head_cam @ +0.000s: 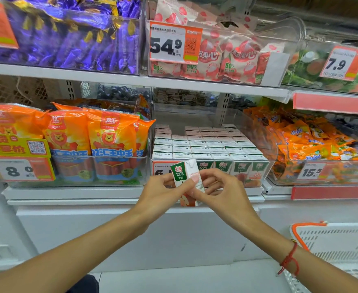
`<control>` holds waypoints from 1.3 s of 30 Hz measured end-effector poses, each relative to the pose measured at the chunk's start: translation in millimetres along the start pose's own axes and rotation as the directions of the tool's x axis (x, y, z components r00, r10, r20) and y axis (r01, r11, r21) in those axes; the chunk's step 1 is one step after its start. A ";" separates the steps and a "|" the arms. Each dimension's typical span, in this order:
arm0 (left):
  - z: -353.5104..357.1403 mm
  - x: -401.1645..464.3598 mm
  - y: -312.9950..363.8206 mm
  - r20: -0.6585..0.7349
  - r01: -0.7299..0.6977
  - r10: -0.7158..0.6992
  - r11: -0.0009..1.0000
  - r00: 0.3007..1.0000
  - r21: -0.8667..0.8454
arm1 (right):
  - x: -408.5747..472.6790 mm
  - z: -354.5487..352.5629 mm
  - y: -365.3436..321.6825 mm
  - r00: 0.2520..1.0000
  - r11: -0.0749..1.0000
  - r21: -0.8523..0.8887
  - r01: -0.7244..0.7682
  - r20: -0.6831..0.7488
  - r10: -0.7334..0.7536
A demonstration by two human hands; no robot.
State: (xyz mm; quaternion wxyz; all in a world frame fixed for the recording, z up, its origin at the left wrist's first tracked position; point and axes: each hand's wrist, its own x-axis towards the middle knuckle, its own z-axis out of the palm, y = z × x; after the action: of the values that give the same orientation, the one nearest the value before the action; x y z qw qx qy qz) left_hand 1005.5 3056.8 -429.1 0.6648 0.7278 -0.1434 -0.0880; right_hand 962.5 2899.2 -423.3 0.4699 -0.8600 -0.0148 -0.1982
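Note:
A small white juice carton [184, 172] with a green label reading 100% is held upright in front of the shelf. My left hand [163, 193] pinches its left side, and my right hand [220, 191] grips its right edge with curled fingers. Just behind it stands a clear bin [264, 172] filled with several rows of the same cartons [207, 144].
Orange sausage packs [101, 140] fill the bin to the left, orange snack packets [313, 140] the bin to the right. The upper shelf [110, 78] holds purple sweets, pink packets and price tags. A white shopping basket [339, 246] with an orange rim hangs at the lower right.

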 end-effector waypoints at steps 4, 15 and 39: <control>-5.9 1.9 8.3 0.061 0.028 -0.028 1.000 0.998 -0.009 | 3.1 -9.7 2.2 0.992 0.972 0.219 -0.089 0.105 0.068; -10.4 2.7 15.8 0.178 0.094 -0.094 0.996 0.980 0.006 | 8.2 -24.8 3.9 0.952 0.901 0.347 -0.259 0.251 0.177; -3.3 4.7 8.8 -0.009 0.015 -0.016 0.995 1.000 -0.100 | 8.3 -9.2 -2.8 0.996 0.998 -0.025 -0.054 0.072 0.056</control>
State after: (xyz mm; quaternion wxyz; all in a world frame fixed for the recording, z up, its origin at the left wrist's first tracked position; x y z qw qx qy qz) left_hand 1010.2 3057.7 -419.8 0.7003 0.6952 -0.1298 -0.0966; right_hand 966.5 2892.0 -413.7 0.4643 -0.8722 -0.0061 -0.1539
